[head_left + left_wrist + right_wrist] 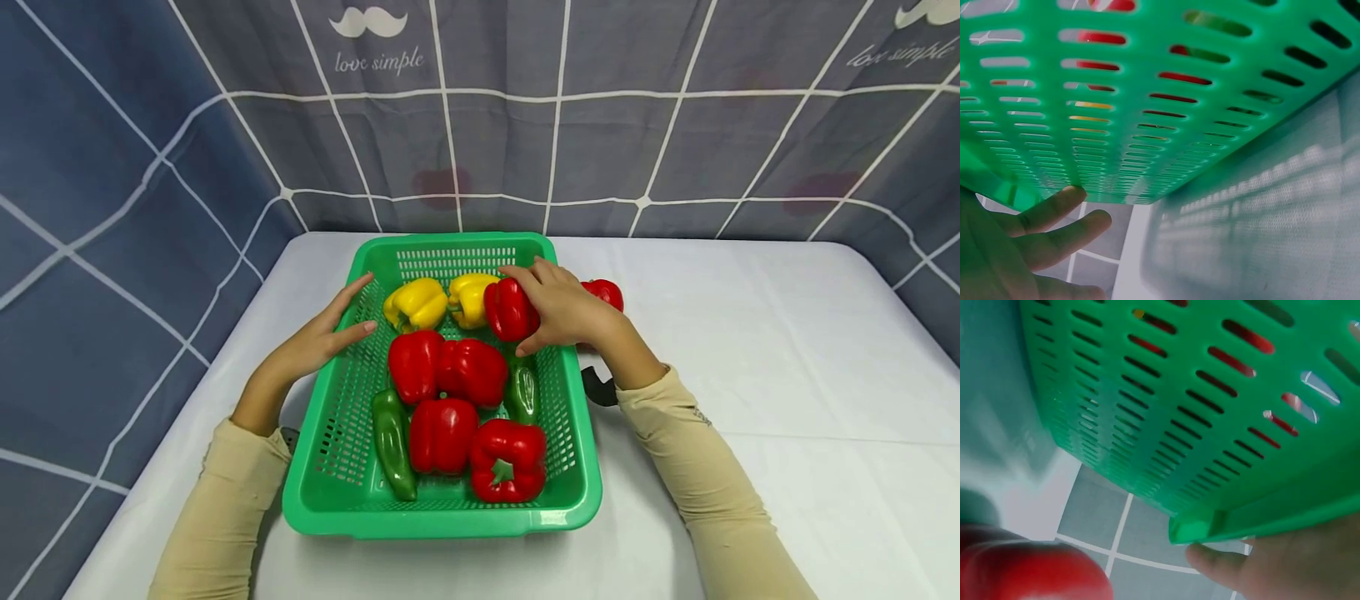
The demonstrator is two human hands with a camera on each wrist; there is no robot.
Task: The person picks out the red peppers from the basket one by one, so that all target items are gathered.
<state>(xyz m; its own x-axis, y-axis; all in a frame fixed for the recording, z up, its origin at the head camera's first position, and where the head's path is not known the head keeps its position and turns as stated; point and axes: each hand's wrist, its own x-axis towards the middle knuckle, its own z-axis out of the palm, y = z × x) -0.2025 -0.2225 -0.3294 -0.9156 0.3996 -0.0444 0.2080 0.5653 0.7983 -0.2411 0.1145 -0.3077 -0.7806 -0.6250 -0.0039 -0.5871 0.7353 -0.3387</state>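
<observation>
A green plastic basket [450,523] holds several red bell peppers [442,435], two yellow bell peppers [417,305] and two long green peppers [393,446]. Inside its far right corner, my right hand [564,310] grips a red bell pepper [510,310], fingers over the top and thumb on the near side. My left hand [318,337] is at the basket's left rim, fingers and thumb spread and holding nothing. The left wrist view shows these fingers [1063,240] beside the slotted wall. In the right wrist view, part of my right hand [1297,562] shows past the rim.
Another red bell pepper [604,293] lies on the white table [750,350] outside the basket, partly hidden behind my right hand. A grey curtain with white grid lines [502,150] stands along the table's back and left side.
</observation>
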